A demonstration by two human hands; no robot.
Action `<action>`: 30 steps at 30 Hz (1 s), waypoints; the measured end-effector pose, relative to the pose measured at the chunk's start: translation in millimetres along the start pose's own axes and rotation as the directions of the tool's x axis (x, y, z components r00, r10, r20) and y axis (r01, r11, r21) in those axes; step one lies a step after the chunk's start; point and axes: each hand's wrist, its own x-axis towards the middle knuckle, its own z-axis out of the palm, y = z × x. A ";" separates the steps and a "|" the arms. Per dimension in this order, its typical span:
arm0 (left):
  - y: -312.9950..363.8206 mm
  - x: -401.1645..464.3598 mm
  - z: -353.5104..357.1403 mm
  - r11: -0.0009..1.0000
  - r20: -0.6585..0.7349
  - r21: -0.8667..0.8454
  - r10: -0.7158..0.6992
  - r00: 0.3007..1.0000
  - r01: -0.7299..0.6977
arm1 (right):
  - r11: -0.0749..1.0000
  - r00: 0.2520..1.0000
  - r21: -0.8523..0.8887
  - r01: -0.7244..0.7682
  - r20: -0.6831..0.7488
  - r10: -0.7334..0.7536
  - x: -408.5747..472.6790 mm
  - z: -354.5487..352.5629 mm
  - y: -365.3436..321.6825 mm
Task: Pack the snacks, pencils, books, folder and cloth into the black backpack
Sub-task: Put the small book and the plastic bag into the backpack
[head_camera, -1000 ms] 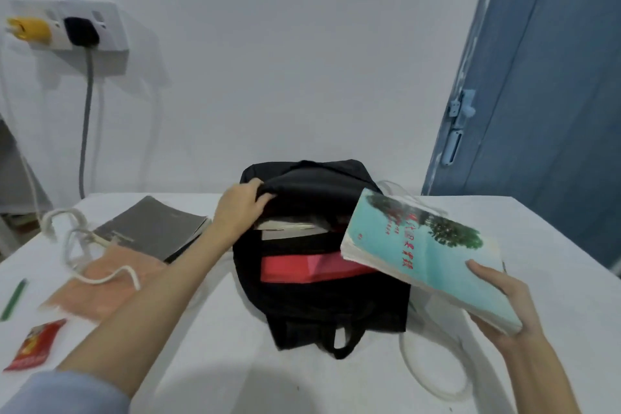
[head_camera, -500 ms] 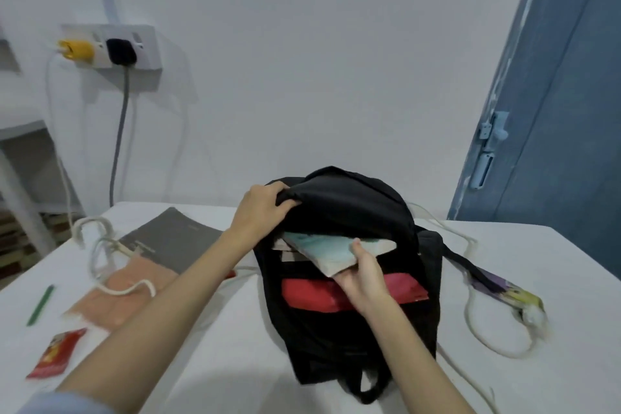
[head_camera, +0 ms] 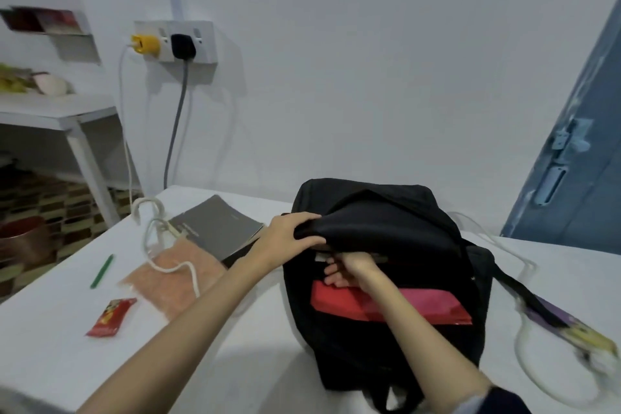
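Gripping the soft black fabric flap of the black backpack (head_camera: 396,282), the left hand (head_camera: 289,239) has fingers curled tight round the folded edge, lifting it off the opening. Right hand (head_camera: 349,267) is pushed into the main compartment w/ fingers going under the flap; tips hidden, so can't tell if it's closed on anything. Backpack sits on the white table (head_camera: 67,329), slumped, matte cloth, rounded top. A flat glossy red folder (head_camera: 413,307) sticks out of its front section, sharp-cornered, just below the right wrist. Pale page edges show inside, beside the right hand.

Left of the pack: grey book (head_camera: 215,228), thin, matte cover, lying flat, well apart from the opening. Touching its near edge, an orange-pink cloth (head_camera: 174,279), speckled weave, roughly square, w/ a white cable (head_camera: 161,245) looped over it. Slim green pencil (head_camera: 101,271) lies near the left table edge. Red snack packet (head_camera: 111,318), crinkly foil, rectangular, sits nearer the camera than the cloth.
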 end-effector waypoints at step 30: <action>-112.8 -27.1 -98.9 0.592 0.049 0.767 -0.438 0.897 0.248 | 0.394 0.960 -0.918 0.042 -0.073 -0.272 -83.4 -54.1 66.3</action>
